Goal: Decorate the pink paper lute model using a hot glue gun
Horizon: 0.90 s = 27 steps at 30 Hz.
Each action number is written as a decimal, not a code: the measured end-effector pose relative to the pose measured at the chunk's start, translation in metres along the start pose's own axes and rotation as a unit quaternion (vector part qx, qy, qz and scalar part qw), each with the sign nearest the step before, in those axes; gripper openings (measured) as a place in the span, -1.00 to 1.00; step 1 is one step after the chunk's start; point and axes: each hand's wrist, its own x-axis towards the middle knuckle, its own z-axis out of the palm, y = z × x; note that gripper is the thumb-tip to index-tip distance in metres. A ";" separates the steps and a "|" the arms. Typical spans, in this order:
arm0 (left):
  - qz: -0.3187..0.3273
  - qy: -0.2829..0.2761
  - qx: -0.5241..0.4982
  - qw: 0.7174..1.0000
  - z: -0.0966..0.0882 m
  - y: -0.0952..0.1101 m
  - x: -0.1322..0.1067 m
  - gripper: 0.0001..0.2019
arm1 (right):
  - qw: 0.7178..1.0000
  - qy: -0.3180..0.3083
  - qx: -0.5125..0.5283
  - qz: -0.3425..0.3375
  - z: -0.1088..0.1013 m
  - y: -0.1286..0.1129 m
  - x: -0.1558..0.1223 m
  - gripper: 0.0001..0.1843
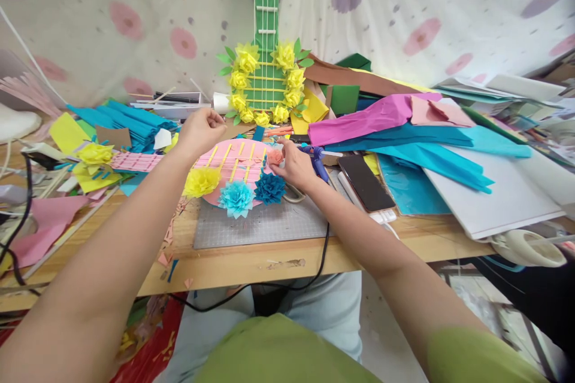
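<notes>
A pink paper guitar (233,161) with yellow strips lies on a grey cutting mat (265,224). Along its lower edge sit a yellow paper flower (201,181), a light blue one (236,198) and a dark blue one (270,188). My right hand (291,166) pinches a small coral paper flower (275,157) against the guitar's right rim. My left hand (200,130) hovers over the guitar's upper left edge with its fingers curled together; I cannot make out anything in them.
A green paper guitar (266,24) ringed with yellow flowers leans on the floral cloth behind. A blue glue gun (320,163) and a phone (366,182) lie right of my hand. Crepe paper rolls, card sheets and scraps crowd the wooden table (251,263).
</notes>
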 end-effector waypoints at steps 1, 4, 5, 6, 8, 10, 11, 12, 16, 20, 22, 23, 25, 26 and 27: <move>-0.006 -0.031 0.019 0.999 0.000 -0.002 -0.002 -0.88 | 1.000 -0.001 0.005 -0.004 -0.001 0.001 0.000 -0.42; -0.026 -0.108 0.087 0.990 0.003 -0.005 -0.008 -0.86 | 1.000 -0.010 0.011 -0.015 -0.004 0.004 0.001 -0.39; -0.032 -0.119 0.113 0.986 0.004 -0.005 -0.010 -0.85 | 1.000 -0.013 0.010 -0.017 -0.006 0.004 0.001 -0.38; -0.036 -0.124 0.136 0.982 0.006 -0.005 -0.012 -0.84 | 1.000 -0.014 0.009 -0.019 -0.007 0.004 0.001 -0.38; -0.037 -0.124 0.172 0.977 0.011 -0.003 -0.015 -0.83 | 1.000 -0.015 0.004 -0.022 -0.011 0.004 -0.001 -0.39; -0.031 -0.127 0.184 0.974 0.018 -0.001 -0.020 -0.80 | 1.000 -0.010 0.003 -0.025 -0.017 0.005 -0.005 -0.42; -0.023 -0.132 0.183 0.974 0.022 0.000 -0.022 -0.78 | 1.000 -0.005 0.004 -0.027 -0.021 0.006 -0.008 -0.46; -0.013 -0.138 0.178 0.974 0.026 0.001 -0.024 -0.77 | 1.000 0.003 0.006 -0.029 -0.024 0.008 -0.012 -0.53; 0.000 -0.163 0.163 0.973 0.038 0.004 -0.030 -0.72 | 0.999 0.034 0.010 -0.006 -0.035 0.016 -0.032 -0.76; -0.012 -0.194 0.149 0.970 0.045 0.006 -0.029 -0.71 | 0.999 0.028 -0.007 0.039 -0.044 0.028 -0.052 -0.73; -0.015 -0.200 0.134 0.970 0.049 0.005 -0.027 -0.74 | 0.998 0.014 -0.020 0.057 -0.050 0.034 -0.061 -0.71; -0.016 -0.201 0.126 0.971 0.050 0.005 -0.026 -0.75 | 0.997 0.007 -0.024 0.067 -0.053 0.037 -0.064 -0.69; -0.015 -0.201 0.108 0.974 0.053 0.004 -0.025 -0.78 | 0.995 -0.003 -0.030 0.099 -0.058 0.041 -0.069 -0.66; -0.013 -0.200 0.099 0.975 0.054 0.003 -0.025 -0.80 | 0.992 -0.005 -0.030 0.120 -0.060 0.043 -0.071 -0.66; -0.010 -0.198 0.090 0.976 0.054 0.003 -0.026 -0.81 | 0.989 -0.004 -0.029 0.143 -0.061 0.045 -0.072 -0.66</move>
